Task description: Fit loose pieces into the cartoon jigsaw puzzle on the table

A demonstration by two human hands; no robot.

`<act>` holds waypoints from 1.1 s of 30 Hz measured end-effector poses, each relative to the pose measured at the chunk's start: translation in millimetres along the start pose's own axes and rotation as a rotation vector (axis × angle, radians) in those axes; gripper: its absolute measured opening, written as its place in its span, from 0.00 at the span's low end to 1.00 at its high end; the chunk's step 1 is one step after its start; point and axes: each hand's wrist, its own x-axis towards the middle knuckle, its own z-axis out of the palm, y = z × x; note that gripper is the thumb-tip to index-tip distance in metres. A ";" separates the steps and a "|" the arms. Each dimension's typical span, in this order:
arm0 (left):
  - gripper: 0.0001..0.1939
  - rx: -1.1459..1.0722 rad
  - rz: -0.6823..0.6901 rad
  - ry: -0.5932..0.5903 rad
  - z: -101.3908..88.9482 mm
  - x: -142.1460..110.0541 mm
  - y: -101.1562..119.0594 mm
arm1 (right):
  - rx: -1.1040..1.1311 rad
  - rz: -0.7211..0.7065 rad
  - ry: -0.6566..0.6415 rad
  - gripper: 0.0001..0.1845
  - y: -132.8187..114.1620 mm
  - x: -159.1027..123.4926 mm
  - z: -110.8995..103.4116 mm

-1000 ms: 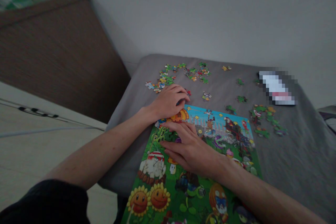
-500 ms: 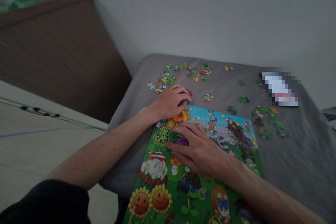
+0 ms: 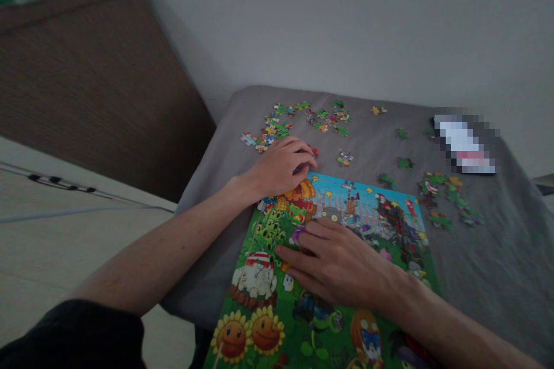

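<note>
A mostly assembled Plants vs. Zombies jigsaw puzzle [image 3: 359,207] lies on a grey cloth [image 3: 489,265], running off the bottom of the view. My left hand [image 3: 279,168] rests curled at the puzzle's top edge, with a red piece [image 3: 314,151] just past its fingertips. A dark patch under those fingers could be a piece or shadow. My right hand [image 3: 337,262] lies flat on the puzzle, fingers apart, holding nothing and covering the picture beneath it. Loose pieces [image 3: 314,118] lie scattered above the puzzle, and another cluster [image 3: 444,199] lies to its right.
A pixelated white and pink object [image 3: 465,144] lies at the cloth's far right. The cloth-covered surface meets a pale wall [image 3: 346,23] behind it. A brown panel [image 3: 95,86] stands at the left, above a pale floor [image 3: 78,253]. A dark sleeve [image 3: 64,337] shows at the lower left.
My right hand has slid down the puzzle toward me, uncovering more of the picture above it. My left hand has barely moved. The view has shifted slightly.
</note>
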 end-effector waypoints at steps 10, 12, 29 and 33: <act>0.11 0.007 0.006 -0.006 -1.7 1.4 0.6 | 0.005 -0.105 0.037 0.11 -1.7 -0.4 -2.7; 0.11 0.001 0.004 -0.009 -3.3 1.4 -0.3 | 0.001 -0.107 0.050 0.11 -2.8 -1.0 -2.0; 0.11 -0.021 -0.017 0.005 -7.2 -0.7 -4.8 | -0.210 0.025 -0.029 0.12 -3.2 -8.3 0.7; 0.11 -0.012 -0.006 -0.003 -5.9 -0.4 -4.2 | -0.216 0.056 -0.042 0.14 -3.2 -8.2 2.7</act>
